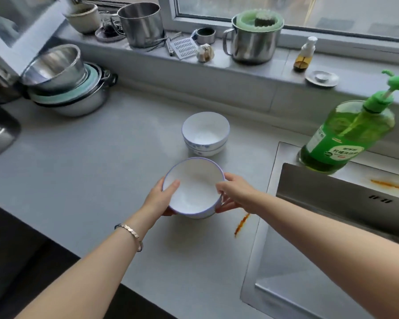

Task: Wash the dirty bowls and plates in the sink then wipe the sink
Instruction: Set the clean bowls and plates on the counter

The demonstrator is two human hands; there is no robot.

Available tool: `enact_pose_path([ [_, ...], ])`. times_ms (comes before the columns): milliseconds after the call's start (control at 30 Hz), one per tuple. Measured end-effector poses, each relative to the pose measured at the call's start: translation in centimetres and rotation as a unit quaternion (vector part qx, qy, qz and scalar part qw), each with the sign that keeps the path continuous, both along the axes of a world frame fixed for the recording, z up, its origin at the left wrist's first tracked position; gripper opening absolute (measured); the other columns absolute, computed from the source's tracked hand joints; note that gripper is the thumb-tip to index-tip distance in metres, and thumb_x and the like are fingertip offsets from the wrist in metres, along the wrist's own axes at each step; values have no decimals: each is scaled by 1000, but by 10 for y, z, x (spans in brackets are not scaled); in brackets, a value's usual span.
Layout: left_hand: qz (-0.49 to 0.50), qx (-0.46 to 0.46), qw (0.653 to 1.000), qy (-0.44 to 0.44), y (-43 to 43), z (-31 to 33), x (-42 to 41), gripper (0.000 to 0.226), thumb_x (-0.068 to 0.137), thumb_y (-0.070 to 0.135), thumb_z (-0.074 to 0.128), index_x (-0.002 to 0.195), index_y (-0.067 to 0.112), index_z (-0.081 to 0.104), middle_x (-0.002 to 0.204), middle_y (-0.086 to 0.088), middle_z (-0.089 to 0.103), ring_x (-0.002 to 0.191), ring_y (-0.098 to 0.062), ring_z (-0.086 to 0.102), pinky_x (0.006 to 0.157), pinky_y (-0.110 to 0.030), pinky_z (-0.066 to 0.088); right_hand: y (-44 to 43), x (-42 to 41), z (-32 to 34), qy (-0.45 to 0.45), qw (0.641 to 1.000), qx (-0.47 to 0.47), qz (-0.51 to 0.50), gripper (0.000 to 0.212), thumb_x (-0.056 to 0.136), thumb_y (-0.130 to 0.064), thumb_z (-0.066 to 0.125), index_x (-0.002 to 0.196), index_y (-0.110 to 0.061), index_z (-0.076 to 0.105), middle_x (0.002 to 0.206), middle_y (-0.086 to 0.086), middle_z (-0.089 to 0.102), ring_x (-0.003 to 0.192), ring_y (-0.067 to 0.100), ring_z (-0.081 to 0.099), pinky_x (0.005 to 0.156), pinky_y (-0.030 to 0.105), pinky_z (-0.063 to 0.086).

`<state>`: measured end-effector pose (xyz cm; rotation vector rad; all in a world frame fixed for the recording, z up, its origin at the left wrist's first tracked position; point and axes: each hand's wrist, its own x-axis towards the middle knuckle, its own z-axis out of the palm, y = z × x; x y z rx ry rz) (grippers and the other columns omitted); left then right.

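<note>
Fingers (173,185) of left hand (158,200) and right hand (236,194) both grasping one white blue-rimmed bowl (194,189), one hand each side, thumbs over the rim, other fingers under. Bowl tilted toward camera, near centre of grey worktop (90,171); can't tell if its base touches the surface. Inside looks clean. Just beyond it, two stacked matching bowls (205,134) stand upright on the worktop, apart from the held one. At right, steel sink (332,199), with orange smear (388,185) on its far ledge and an orange streak (241,224) on worktop near the right hand. At sink's far corner, green dish soap pump bottle (346,139). Left wrist wears bracelet (130,231). Far left, stacked steel pots (65,86)
</note>
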<state>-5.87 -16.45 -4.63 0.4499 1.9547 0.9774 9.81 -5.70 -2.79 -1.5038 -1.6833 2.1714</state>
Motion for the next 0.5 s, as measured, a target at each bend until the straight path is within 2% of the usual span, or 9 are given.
enact_pose_path([
  [67,25,14,999,-15,6,1,-8,21,93,34,53,113,35,48,96,3,57,73,-15,55,63,-31,50,6,-14,2,-7,1000,7,-3,25,81,1,38,88,-16,54,73,12,51,53,27,59,59,36,59],
  [100,35,22,999,-15,7,0,-10,26,92,34,54,117,34,46,96,5,57,74,-15,55,65,-31,50,9,-19,3,-9,1000,13,-4,24,82,-1,38,91,-14,55,74,13,51,53,27,59,58,36,59],
  [167,43,32,999,10,7,-2,-7,42,91,34,56,129,32,38,100,10,54,81,-16,55,70,-32,48,13,-24,3,-13,999,33,10,28,85,-8,43,109,-14,56,78,12,53,58,26,60,62,34,60],
  [233,42,28,998,48,3,-4,2,58,90,35,56,139,25,27,118,4,52,103,-22,54,88,-37,46,14,-23,4,-8,998,49,32,38,90,-21,51,127,-19,47,84,11,55,65,26,62,66,32,59],
  [300,39,-10,993,113,-2,-3,17,65,93,36,51,145,14,19,140,-11,40,125,-28,40,103,-38,34,10,-13,2,-1,998,49,28,54,91,-35,55,140,-20,35,96,17,56,71,26,65,65,28,58],
  [367,12,-51,974,221,-7,4,40,68,95,35,45,147,6,14,151,-18,17,137,-31,17,111,-40,19,3,5,-3,0,998,55,24,59,91,-33,55,142,-14,32,103,18,56,76,25,64,66,28,56],
  [433,-64,-8,938,342,-8,13,69,63,93,27,51,144,3,24,151,-20,10,138,-36,9,113,-44,15,-5,34,-11,-20,998,49,42,51,92,-24,55,139,-11,37,99,15,59,73,20,62,65,24,54],
  [500,-172,46,901,395,-4,17,104,54,89,18,57,138,6,38,149,-18,16,136,-36,12,112,-42,17,-12,75,-20,-51,996,30,66,43,92,-18,53,133,-9,44,90,10,60,67,14,60,60,21,51],
])
